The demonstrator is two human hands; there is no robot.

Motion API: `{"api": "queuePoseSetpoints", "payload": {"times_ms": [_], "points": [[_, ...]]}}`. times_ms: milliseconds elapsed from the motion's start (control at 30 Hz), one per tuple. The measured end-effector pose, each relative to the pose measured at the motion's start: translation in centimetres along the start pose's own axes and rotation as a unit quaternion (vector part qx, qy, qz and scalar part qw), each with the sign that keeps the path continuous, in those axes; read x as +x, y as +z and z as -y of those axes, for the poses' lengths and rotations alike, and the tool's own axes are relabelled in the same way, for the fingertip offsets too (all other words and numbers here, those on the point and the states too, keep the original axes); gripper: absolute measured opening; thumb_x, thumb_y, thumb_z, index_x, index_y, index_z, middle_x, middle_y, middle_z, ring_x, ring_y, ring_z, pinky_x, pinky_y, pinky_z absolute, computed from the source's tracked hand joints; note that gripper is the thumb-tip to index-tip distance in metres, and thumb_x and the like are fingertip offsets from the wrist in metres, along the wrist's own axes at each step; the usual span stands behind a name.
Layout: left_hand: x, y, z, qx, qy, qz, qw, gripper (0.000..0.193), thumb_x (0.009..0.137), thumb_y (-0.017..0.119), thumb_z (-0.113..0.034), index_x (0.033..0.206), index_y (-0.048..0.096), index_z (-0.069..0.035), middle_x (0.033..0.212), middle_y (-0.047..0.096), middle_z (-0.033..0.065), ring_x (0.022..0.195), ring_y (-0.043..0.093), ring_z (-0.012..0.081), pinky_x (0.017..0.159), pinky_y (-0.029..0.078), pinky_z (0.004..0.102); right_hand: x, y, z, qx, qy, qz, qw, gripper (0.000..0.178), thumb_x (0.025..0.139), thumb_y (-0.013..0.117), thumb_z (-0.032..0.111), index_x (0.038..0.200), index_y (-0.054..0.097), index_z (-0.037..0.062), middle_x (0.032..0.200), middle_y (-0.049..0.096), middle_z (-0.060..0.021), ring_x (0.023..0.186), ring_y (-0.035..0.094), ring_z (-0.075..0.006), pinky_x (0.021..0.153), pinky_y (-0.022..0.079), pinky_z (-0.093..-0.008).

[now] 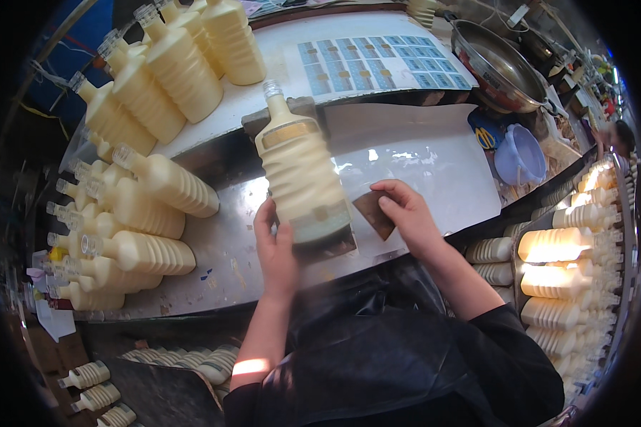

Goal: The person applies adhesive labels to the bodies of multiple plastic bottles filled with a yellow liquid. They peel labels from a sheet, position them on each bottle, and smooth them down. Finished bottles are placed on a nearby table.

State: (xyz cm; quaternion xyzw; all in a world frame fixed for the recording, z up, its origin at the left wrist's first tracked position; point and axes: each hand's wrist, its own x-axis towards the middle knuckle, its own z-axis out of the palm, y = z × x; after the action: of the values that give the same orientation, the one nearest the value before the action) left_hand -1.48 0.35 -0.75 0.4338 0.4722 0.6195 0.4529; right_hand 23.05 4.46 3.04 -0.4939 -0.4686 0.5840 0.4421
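A cream-coloured ribbed bottle (303,167) lies neck away from me across a dark support (253,119) in the middle of the worktop. It has a clear threaded neck, a gold band at its shoulder and a pale blue-green label around its lower part. My left hand (276,249) grips the bottle's lower left side, thumb and fingers against it near the base. To the right of the bottle, apart from it, my right hand (409,217) pinches a flat, dark brown, wedge-shaped scraper (374,215) between thumb and fingers.
Cream bottles lie stacked on the left (146,252); more stand at the upper left (181,67). A label sheet (356,64) lies on the far white board. Right of the worktop are a large pan (498,64), a lilac bucket (520,155) and crated bottles (555,281).
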Motion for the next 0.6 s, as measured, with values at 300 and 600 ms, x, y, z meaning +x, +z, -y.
{"api": "queuePoseSetpoints", "payload": {"times_ms": [300,600], "points": [[0.1,-1.0,0.4,0.28,0.11,-0.029,0.953,0.077,0.07,0.088,-0.023,0.137,0.056,-0.002,0.132,0.06,0.0148,0.127,0.053,0.0345,0.108,0.041,0.0451,-5.1,-0.1,1.0,-0.533,-0.112,0.138,0.827,0.024,0.089,0.07,0.027,0.099,0.071,0.0056,0.084,0.07,-0.0146,0.076,0.069,-0.0355,0.068,0.055,-0.0401],[0.6,0.1,-3.2,0.401,0.259,-0.032,0.878,0.07,0.072,0.091,-0.023,0.133,0.061,-0.003,0.125,0.064,0.0146,0.115,0.06,0.0329,0.103,0.045,0.0418,-2.7,0.8,4.0,-0.272,-0.114,0.047,0.954,0.018,0.093,0.066,0.016,0.1,0.07,-0.0004,0.097,0.067,-0.011,0.091,0.064,-0.0206,0.082,0.051,-0.0317]]}}
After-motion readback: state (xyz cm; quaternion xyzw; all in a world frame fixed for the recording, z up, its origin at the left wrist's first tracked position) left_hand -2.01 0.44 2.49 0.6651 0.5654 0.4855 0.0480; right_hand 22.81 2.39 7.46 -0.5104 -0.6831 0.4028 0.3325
